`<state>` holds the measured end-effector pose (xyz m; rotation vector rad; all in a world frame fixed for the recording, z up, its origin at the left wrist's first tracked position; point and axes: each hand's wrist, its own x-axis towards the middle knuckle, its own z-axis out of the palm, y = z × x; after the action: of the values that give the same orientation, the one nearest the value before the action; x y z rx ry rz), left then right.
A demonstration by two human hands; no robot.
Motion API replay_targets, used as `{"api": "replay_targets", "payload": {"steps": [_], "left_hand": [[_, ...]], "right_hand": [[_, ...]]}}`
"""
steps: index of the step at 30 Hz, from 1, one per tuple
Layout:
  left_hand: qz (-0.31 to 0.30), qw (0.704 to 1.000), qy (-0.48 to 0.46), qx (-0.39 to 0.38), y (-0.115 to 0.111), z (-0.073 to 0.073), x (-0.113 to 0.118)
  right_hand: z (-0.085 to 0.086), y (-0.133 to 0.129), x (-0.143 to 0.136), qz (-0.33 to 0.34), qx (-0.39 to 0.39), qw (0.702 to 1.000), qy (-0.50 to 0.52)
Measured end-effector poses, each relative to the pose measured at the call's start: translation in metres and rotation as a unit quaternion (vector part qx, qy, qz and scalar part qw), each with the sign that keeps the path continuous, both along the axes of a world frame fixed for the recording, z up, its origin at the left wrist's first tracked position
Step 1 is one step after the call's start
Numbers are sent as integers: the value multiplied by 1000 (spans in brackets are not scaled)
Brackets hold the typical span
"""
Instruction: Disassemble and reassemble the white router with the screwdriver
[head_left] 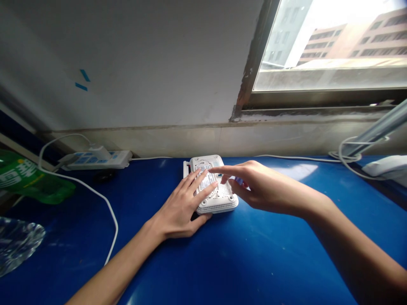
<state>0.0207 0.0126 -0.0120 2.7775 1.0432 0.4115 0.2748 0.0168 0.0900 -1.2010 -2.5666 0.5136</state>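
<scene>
A white router (224,202) lies bottom side up on the blue table, showing vent holes and a printed label partly covered by fingers. My left hand (179,207) steadies it, fingers spread across its left part and the thumb along the near edge. From the right, my right hand (254,182) reaches over it, index finger stretched out with its tip at the label. The other fingers of that hand are bent under the palm and partly hidden; a small bluish patch shows there, too unclear to name. Beyond the left fingers, a white antenna (185,169) shows at the router's left side.
A power strip (122,159) with a white plug and cable (104,199) stands back left. Left of it are a green bottle (47,186) and a clear plastic bottle (22,241). A metal pole (375,131) wrapped in white cable is at right, below the window.
</scene>
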Motion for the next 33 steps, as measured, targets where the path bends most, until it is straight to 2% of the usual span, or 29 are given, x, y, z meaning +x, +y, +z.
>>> {"api": "replay_targets", "payload": {"steps": [7, 15, 25, 33], "left_hand": [[15, 1000, 5, 7, -4, -3, 2], [-16, 999, 10, -36, 1, 3, -8], [-22, 998, 10, -55, 0, 4, -8], [-24, 999, 9, -41, 0, 4, -9]], "right_hand": [[-2, 3, 0, -7, -3, 1000, 15], [-5, 2, 4, 29, -6, 999, 25], [-6, 6, 1, -15, -29, 999, 33], [-2, 3, 7, 34, -8, 999, 26]]}}
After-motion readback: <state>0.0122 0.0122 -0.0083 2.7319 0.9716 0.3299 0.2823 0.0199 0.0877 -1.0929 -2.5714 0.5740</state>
